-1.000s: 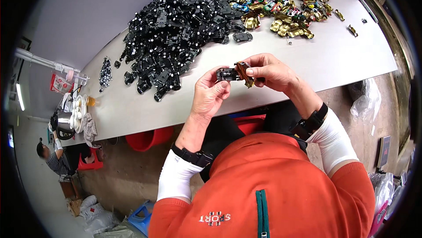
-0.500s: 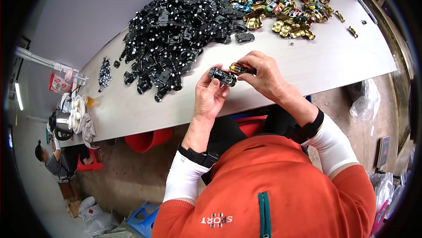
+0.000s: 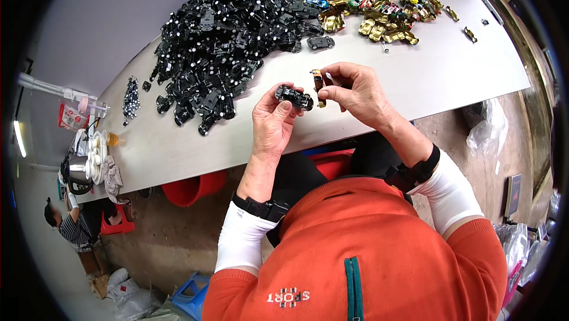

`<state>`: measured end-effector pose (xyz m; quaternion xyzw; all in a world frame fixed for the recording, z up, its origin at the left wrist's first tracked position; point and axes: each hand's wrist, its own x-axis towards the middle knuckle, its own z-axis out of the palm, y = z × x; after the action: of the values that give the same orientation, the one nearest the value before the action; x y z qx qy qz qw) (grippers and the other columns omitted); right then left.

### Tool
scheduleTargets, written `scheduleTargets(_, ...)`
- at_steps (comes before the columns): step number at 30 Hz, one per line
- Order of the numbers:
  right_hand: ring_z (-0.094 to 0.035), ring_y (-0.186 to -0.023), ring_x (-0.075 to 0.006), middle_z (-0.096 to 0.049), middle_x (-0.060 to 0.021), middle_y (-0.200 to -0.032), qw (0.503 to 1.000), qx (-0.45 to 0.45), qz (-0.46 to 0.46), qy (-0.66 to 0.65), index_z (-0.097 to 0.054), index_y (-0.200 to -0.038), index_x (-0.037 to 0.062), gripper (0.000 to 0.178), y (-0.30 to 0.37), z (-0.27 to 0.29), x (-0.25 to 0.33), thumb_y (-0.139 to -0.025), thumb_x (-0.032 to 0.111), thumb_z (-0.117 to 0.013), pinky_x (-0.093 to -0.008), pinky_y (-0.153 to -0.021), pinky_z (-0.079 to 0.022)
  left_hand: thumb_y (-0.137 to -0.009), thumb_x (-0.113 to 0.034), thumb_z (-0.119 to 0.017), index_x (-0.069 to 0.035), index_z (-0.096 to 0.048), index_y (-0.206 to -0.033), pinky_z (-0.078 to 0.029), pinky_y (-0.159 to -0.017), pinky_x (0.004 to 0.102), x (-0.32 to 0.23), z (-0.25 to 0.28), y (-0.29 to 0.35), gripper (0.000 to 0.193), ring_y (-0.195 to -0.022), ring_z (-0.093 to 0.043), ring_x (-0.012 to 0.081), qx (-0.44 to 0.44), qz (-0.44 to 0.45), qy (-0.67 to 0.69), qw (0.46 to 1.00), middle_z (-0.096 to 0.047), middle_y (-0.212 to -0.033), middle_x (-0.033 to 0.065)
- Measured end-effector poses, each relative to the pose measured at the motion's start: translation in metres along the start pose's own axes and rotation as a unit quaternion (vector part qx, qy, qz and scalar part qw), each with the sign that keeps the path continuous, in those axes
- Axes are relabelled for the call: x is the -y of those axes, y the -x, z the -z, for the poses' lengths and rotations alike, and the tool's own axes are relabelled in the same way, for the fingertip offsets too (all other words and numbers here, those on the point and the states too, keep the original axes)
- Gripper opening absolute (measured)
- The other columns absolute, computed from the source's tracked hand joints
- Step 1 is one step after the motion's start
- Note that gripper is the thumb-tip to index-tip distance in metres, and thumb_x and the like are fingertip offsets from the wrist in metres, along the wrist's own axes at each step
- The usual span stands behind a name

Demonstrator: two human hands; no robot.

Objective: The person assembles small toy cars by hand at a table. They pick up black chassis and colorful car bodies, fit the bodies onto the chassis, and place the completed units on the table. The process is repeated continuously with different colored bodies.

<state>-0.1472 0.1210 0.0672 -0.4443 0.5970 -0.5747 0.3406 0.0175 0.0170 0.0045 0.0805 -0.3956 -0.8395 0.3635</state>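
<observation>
Over the near part of the table, my left hand (image 3: pixel 272 124) is closed around a black toy car chassis (image 3: pixel 293 96) with wheels. Just to its right, my right hand (image 3: pixel 360 94) pinches a small toy car body (image 3: pixel 319 87), gold and orange with dark parts, turned on its side. A narrow gap separates the body from the chassis. Beyond my hands rises a big heap of black toy car chassis (image 3: pixel 231 37). Gold and coloured toy car bodies (image 3: pixel 373 10) lie piled to its right. One dark chassis (image 3: pixel 320 42) rests apart at the heap's right edge.
Small silvery parts (image 3: pixel 131 100) form a little pile on the left of the white table (image 3: pixel 178 149). A tray of cups (image 3: pixel 96 158) and a kettle (image 3: pixel 78 173) stand at the left end. Red tubs (image 3: pixel 195 189) are under the table. Another person (image 3: pixel 74 226) is far left.
The car body has come away from the chassis and been turned more upright in my right hand. My left hand still holds the chassis. The view has shifted slightly.
</observation>
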Motion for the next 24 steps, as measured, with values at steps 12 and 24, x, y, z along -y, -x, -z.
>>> scheduleTargets(12, -0.062, -0.077, -0.0149, -0.064, -0.0111, -0.086, 0.992, -0.008, 0.079, 0.099, -0.062, -0.097, -0.0040, 0.028, 0.002, -0.009, -0.001, -0.072, 0.002, -0.072, -0.0280, -0.067, -0.052, -0.079, -0.005, -0.067, 0.002, -0.057, -0.111, -0.056, -0.068, 0.0293, -0.001, -0.011, 0.001, 0.034, -0.084, -0.063, 0.0184, -0.017, -0.003, -0.026, 1.000, -0.063, -0.101, 0.0122)
scheduleTargets(24, -0.063, -0.069, -0.0227, -0.061, -0.0116, -0.077, 0.964, 0.010, 0.219, 0.153, -0.063, -0.101, 0.0032, 0.034, 0.007, -0.017, 0.009, -0.068, -0.002, -0.071, -0.0312, -0.060, -0.052, -0.072, 0.003, -0.072, 0.003, -0.060, -0.106, -0.055, -0.070, 0.0259, -0.005, -0.021, -0.001, 0.036, -0.086, -0.061, 0.0157, 0.001, -0.025, -0.098, 0.995, -0.060, -0.097, 0.0056)
